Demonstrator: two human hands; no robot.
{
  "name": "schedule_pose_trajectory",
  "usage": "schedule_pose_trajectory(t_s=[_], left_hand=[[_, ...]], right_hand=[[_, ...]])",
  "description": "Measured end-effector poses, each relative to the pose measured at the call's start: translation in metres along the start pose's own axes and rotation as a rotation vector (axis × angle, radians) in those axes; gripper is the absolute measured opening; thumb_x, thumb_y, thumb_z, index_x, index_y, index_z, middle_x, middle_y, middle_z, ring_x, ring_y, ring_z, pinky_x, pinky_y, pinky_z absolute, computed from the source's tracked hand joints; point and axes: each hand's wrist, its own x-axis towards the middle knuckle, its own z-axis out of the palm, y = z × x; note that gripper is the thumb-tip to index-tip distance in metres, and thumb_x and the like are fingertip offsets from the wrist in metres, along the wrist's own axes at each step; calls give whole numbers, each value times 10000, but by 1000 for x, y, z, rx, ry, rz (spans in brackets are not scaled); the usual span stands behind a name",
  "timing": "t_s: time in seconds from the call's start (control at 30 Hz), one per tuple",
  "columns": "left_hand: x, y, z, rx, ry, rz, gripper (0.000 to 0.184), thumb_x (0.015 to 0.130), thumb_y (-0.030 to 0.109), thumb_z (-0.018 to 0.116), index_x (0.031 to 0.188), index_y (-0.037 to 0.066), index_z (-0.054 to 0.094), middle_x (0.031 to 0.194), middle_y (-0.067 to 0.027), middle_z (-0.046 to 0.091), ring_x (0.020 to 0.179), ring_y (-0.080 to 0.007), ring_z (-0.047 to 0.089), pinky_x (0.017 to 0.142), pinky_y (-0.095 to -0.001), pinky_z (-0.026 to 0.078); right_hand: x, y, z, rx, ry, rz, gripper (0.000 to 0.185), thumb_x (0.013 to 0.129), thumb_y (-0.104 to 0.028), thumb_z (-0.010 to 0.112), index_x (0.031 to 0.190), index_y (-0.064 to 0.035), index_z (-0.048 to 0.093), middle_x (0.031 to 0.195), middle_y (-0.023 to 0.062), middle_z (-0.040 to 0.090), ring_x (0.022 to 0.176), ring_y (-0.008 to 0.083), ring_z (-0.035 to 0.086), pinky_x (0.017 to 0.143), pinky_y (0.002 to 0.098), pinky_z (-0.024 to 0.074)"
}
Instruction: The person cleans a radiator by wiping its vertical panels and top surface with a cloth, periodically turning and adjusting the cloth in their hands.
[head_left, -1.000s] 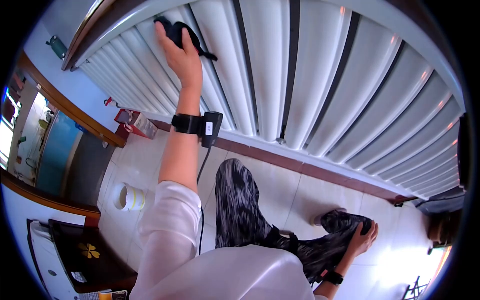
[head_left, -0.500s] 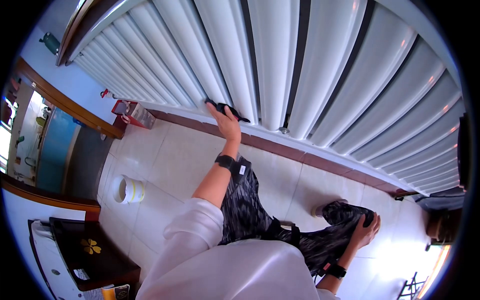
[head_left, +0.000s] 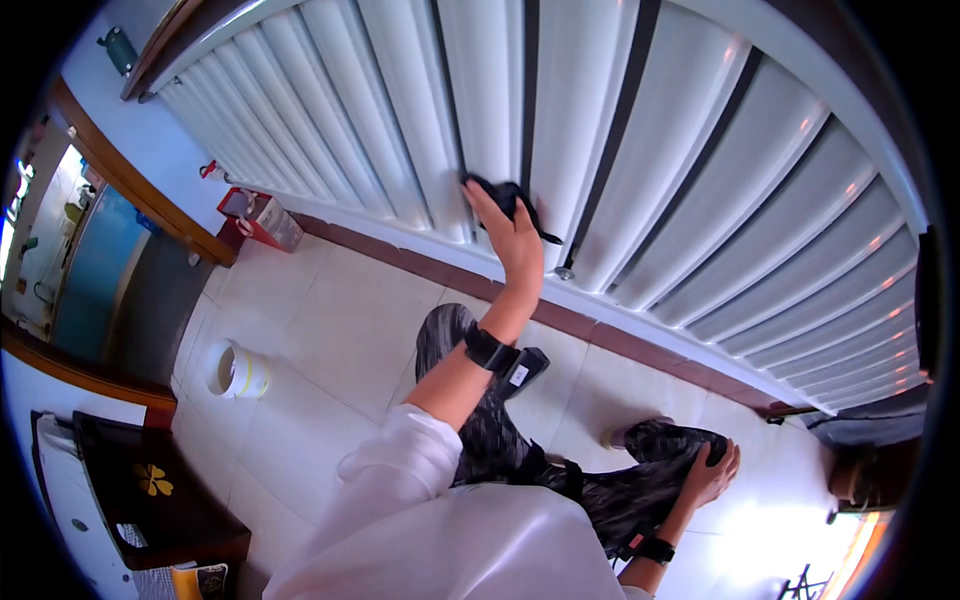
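Observation:
My left hand presses a dark cloth to the lower part of the white radiator, its fingers over the cloth. A loose end of the cloth hangs to the right of my fingers. Black straps with a small box are around my left wrist. My right hand rests on my right knee, in dark patterned trousers, with its fingers apart and holding nothing. A black band is on my right wrist.
On the tiled floor stands a white bucket. A red and white box is near the radiator's left end. A dark cabinet is at the lower left, beside a doorway. A valve sticks out by the wall.
My left hand first slid down the radiator with the cloth, then moved right and slightly up to columns farther right. My right hand stays on the knee. The view has shifted slightly.

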Motion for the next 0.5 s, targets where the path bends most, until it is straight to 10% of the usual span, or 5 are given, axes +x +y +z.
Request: schedule_pose_trajectory(t_s=[0.17, 0.5], left_hand=[[72, 52, -8, 143, 76, 721, 655, 865, 27, 565, 1416, 4, 212, 1447, -218, 272, 1340, -361, 264, 1094, -390, 217], [53, -11, -30, 192, -118, 609, 704, 855, 74, 604, 1413, -26, 186, 1461, -247, 211, 1366, -359, 205, 1095, -370, 194]], right_hand=[[-1, 5, -1, 20, -12, 2, 424, 824, -318, 618, 1202, -139, 548, 1272, 94, 505, 1181, 295, 468, 950, 413, 409], [2, -6, -4, -6, 19, -22, 410, 824, -308, 624, 1189, -133, 557, 1253, 103, 523, 1150, 305, 492, 933, 403, 423]])
